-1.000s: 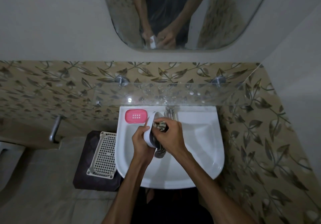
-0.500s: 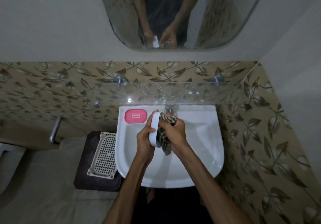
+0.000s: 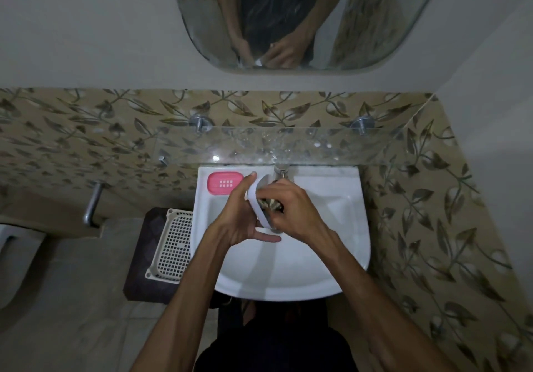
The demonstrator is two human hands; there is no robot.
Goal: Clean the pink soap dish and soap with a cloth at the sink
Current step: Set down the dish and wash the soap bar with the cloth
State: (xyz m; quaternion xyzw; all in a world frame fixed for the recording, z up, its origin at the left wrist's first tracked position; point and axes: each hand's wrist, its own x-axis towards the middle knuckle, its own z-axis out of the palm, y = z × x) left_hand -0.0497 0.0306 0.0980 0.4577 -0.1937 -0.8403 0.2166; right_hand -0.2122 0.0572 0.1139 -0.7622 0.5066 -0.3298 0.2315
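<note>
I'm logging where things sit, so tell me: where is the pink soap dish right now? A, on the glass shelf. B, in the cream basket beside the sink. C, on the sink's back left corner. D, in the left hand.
C: the pink soap dish lies flat on the sink rim at its back left corner, untouched by either hand.

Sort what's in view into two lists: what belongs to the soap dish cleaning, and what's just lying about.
In use:
left hand holding the white oval piece
right hand pressing the patterned cloth against it
pink soap dish on the sink rim

Lying about:
white mesh basket
glass shelf
mirror
</note>
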